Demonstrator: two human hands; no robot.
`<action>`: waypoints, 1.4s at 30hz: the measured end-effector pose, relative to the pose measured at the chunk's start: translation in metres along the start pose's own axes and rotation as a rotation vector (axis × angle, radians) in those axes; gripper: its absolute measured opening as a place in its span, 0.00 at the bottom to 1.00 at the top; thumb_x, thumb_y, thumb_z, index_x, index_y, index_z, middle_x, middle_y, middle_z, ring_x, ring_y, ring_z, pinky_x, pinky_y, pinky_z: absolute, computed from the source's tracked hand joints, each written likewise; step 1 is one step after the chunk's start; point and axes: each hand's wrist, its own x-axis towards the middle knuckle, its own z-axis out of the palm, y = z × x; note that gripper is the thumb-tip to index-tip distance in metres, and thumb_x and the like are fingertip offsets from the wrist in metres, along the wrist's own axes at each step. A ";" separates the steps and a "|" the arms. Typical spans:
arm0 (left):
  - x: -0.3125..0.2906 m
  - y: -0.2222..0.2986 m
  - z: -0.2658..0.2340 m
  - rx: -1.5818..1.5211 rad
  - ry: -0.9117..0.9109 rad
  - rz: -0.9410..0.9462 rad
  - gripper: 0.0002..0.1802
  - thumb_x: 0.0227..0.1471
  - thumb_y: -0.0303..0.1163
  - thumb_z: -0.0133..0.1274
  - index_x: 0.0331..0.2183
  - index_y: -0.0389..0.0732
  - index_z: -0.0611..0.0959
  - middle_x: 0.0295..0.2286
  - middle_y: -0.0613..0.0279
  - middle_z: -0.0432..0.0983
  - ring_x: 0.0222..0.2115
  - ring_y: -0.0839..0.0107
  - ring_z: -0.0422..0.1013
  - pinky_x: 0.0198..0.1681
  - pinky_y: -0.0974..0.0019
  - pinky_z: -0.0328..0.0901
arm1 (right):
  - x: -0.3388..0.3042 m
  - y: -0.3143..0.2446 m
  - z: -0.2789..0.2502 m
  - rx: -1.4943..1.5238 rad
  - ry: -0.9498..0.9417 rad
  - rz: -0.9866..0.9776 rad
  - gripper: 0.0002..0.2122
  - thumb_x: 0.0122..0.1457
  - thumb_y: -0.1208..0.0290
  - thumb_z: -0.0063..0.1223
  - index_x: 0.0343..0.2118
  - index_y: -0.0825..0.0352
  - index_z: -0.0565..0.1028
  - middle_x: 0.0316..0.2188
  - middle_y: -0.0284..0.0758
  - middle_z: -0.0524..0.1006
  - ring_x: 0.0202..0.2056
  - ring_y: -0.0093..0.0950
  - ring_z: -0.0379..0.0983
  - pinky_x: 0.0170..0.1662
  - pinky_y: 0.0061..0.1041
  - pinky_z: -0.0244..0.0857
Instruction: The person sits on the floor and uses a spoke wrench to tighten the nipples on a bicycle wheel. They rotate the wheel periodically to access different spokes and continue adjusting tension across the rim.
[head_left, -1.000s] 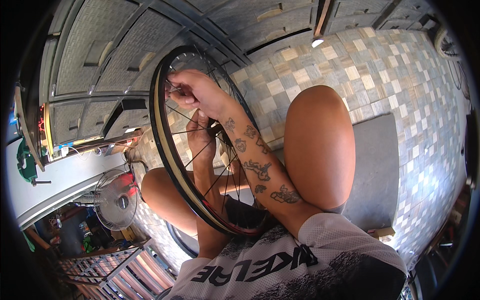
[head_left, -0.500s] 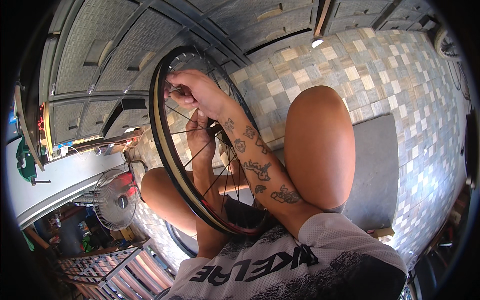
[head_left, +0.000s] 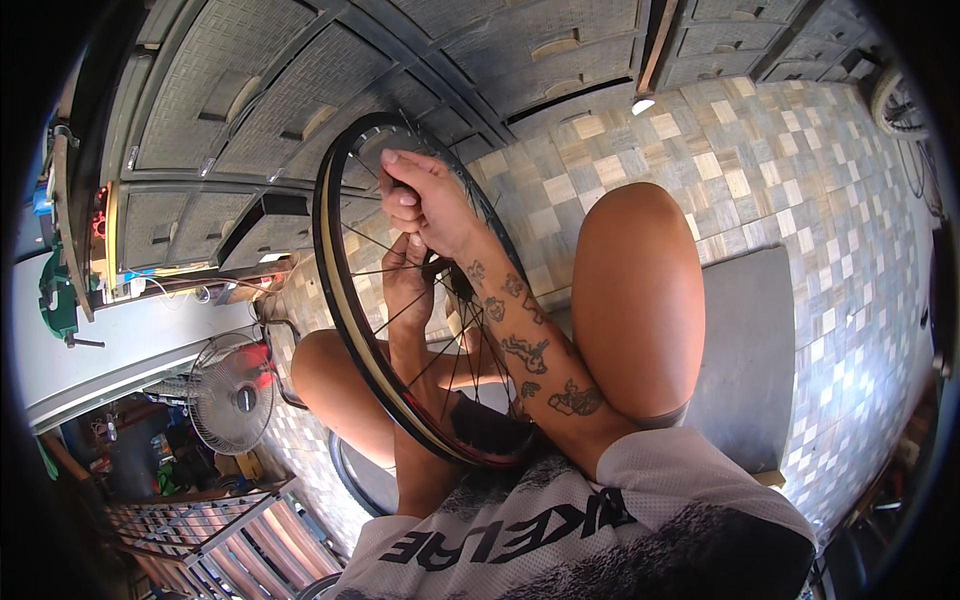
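A bicycle wheel (head_left: 337, 270) with a black rim, a tan inner band and thin dark spokes stands tilted between my legs, its lower part against my shirt. My left hand (head_left: 408, 292) is among the spokes beside the hub (head_left: 440, 268), thumb and fingers pressed together; what they pinch is too small to tell. Just above it, inside the rim, is my right hand (head_left: 432, 205), its fingers curled and the thumb stretched along the top. Anything in that grip is hidden. My tattooed right forearm crosses in front of part of the wheel and covers some spokes.
Grey woven-pattern drawers (head_left: 225, 85) line the far side. A standing fan (head_left: 232, 395) is at the left, below a white counter with a green clamp (head_left: 58, 295). A grey mat (head_left: 745, 350) lies on the checkered floor at right. Another tyre (head_left: 350, 478) lies near my left leg.
My right hand has drawn away from the rim toward the wheel's middle, and its thumb now points up. My left hand stays by the hub. The whole view has shifted slightly.
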 end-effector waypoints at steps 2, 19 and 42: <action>0.001 0.002 0.000 0.017 0.008 0.004 0.20 0.64 0.42 0.54 0.47 0.34 0.80 0.38 0.62 0.80 0.38 0.74 0.74 0.41 0.66 0.71 | 0.003 0.003 0.002 -0.115 -0.022 -0.069 0.14 0.68 0.60 0.52 0.26 0.62 0.70 0.17 0.19 0.62 0.17 0.10 0.50 0.18 0.14 0.40; -0.011 0.011 0.021 -0.055 0.103 0.086 0.14 0.63 0.40 0.55 0.35 0.38 0.82 0.24 0.68 0.76 0.18 0.82 0.62 0.19 0.76 0.54 | 0.037 0.004 0.018 -0.870 0.524 -0.715 0.06 0.62 0.74 0.58 0.37 0.71 0.75 0.27 0.34 0.80 0.28 0.20 0.76 0.31 0.20 0.68; 0.022 0.003 0.016 0.261 0.215 0.146 0.20 0.65 0.42 0.52 0.30 0.35 0.82 0.21 0.66 0.75 0.19 0.78 0.69 0.22 0.72 0.67 | 0.030 -0.006 0.005 -0.327 0.114 -0.129 0.06 0.63 0.71 0.54 0.36 0.69 0.76 0.31 0.36 0.80 0.21 0.13 0.63 0.23 0.11 0.53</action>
